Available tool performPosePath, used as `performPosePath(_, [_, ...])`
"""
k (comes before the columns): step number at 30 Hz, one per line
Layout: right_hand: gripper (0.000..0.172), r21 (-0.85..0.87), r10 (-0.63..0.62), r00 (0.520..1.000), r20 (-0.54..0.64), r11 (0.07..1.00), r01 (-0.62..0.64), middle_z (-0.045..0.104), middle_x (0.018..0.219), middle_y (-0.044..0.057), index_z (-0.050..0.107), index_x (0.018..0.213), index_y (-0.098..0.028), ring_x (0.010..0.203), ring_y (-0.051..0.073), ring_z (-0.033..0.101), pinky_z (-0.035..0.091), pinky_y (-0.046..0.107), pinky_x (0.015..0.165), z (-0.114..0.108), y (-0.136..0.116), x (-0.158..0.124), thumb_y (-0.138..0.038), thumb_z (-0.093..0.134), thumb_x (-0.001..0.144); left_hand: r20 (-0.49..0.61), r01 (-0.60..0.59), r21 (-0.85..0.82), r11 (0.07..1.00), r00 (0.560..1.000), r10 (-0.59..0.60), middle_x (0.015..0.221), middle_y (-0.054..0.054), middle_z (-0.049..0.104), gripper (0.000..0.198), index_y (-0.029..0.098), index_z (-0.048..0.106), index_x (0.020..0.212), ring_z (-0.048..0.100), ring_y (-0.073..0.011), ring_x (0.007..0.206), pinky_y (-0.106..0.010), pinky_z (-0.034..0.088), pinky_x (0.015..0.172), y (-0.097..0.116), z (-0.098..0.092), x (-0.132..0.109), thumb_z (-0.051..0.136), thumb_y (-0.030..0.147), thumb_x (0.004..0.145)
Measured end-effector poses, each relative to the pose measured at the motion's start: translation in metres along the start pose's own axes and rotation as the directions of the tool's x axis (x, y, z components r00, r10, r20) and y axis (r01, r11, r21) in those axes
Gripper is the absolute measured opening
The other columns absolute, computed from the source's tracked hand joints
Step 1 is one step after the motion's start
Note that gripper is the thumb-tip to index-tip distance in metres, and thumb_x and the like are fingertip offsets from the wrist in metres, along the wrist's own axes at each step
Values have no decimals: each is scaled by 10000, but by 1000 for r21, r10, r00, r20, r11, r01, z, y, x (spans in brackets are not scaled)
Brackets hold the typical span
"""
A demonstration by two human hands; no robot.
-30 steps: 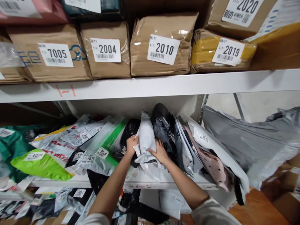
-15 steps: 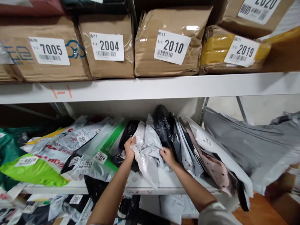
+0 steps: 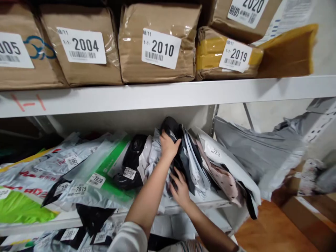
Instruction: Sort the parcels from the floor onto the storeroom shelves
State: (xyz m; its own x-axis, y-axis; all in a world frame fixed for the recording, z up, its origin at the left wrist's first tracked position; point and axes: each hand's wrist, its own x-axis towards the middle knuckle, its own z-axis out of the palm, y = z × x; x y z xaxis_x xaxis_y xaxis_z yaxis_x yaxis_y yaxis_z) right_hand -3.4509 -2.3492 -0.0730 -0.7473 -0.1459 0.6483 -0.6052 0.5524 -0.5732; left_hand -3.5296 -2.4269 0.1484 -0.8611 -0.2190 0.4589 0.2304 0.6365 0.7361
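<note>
Evidently the left hand (image 3: 169, 145) clamps its grip on the black mailer (image 3: 173, 126), the right hand (image 3: 180, 189) spread flat below; tipping it fully should expose its label.

**Legible Markings: Storage Rack, Two Tiers**

Upper tier, left to right. The cut-off carton (image 3: 31, 73) has a white label clipped by the frame, and only "005" is readable. The second carton (image 3: 86, 73) reads "08/11", "1-1-", "2004", with a barcode beneath. The third carton (image 3: 136, 21) reads "08/11", "1-1-", "2010", also with a barcode. The yellow-taped parcel (image 3: 207, 52) reads "08/11", "1-1-", "2019". The top carton (image 3: 220, 21) reads "2020", with Chinese characters beside it. The shelf edge (image 3: 157, 94) carries "1-1" handwritten in red.

Lower tier. The green bag (image 3: 115, 157) is labelled "7020". The grey bag (image 3: 89, 197) is labelled "7015". The black bag (image 3: 133, 154) is labelled "1004". The white bag (image 3: 228, 164) has a small label, possibly "2015".
</note>
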Motion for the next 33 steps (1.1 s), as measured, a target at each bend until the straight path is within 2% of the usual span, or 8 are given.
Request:
performPosePath(2, [646, -60, 4, 987, -162, 998, -14, 380, 1572, 83, 280, 1552, -366, 1439, 289, 406, 417, 537, 1161, -21, 1, -3, -297, 503, 950, -26, 79, -67, 995, 996, -81, 1282, -230, 596, 703, 128, 250, 1452, 603, -343, 1213, -405, 468, 989, -21, 15, -1, 615, 260, 866])
performPosePath(6, [893, -179, 28, 982, -186, 982, -62, 310, 1603, 106, 1, 1595, -360, 1440, 337, 395, 482, 570, 1095, -48, 14, 2, -349, 577, 912, -4, 77, -130, 988, 997, -78, 1053, -122, 698, 527, 182, 292, 1379, 711, -254, 869, -336, 536, 789, -59, 7, -19, 520, 270, 912])
performPosePath(12, [1003, -237, 80, 976, -202, 963, -128, 377, 1545, 146, 88, 1601, -307, 1395, 415, 405, 450, 624, 1082, -40, 20, 24, -200, 644, 773, -335, -156, -237, 959, 940, 71, 1293, -166, 569, 516, 218, 372, 1335, 601, -275, 1195, -390, 483, 1022, -62, -34, -56, 579, 322, 874])
performPosePath(14, [962, -176, 44, 980, -196, 981, -79, 401, 1526, 139, 119, 1596, -290, 1406, 374, 395, 417, 598, 1124, -40, 17, 31, -155, 606, 777, -306, -116, -176, 978, 950, 58, 1323, -198, 551, 582, 198, 333, 1392, 597, -310, 1210, -456, 485, 1029, -64, -40, -62, 583, 361, 893])
performPosePath(19, [980, 46, 12, 986, 167, 999, -20, 119, 1672, 121, 107, 1599, -224, 1542, 282, 150, 256, 553, 1237, -77, 12, 43, -49, 531, 733, -290, -152, -163, 975, 952, 100, 1504, -277, 359, 900, 141, 80, 1539, 434, -360, 1394, -557, 394, 1123, -72, -24, -93, 648, 382, 883])
performPosePath(22, [894, 296, -11, 957, 289, 952, -78, 158, 1672, 88, 207, 1581, -251, 1544, 241, 159, 199, 530, 1254, -103, 14, 52, -114, 542, 763, -317, -112, -305, 946, 948, 10, 1524, -260, 332, 1136, 184, -85, 1557, 436, -336, 1389, -531, 414, 1122, -69, 1, -121, 747, 353, 803])
performPosePath(27, [778, 758, 36, 989, 143, 639, -133, 362, 1601, 95, 372, 1509, -214, 1506, 263, 281, 228, 537, 1239, -96, 6, 74, -250, 522, 746, -231, -136, -55, 989, 966, 120, 1424, -218, 406, 751, 119, 360, 1417, 365, -379, 1384, -588, 337, 1152, -70, 26, -123, 671, 151, 734])
performPosePath(33, [714, 283, 296, 927, -231, 932, -227, 437, 1542, 170, 399, 1494, -119, 1443, 274, 398, 290, 487, 1219, -48, 14, 102, -323, 566, 830, -164, -177, 68, 982, 969, 186, 1376, -188, 362, 481, 117, 584, 1247, 371, -375, 1336, -570, 353, 1135, -77, 24, -118, 682, 294, 811])
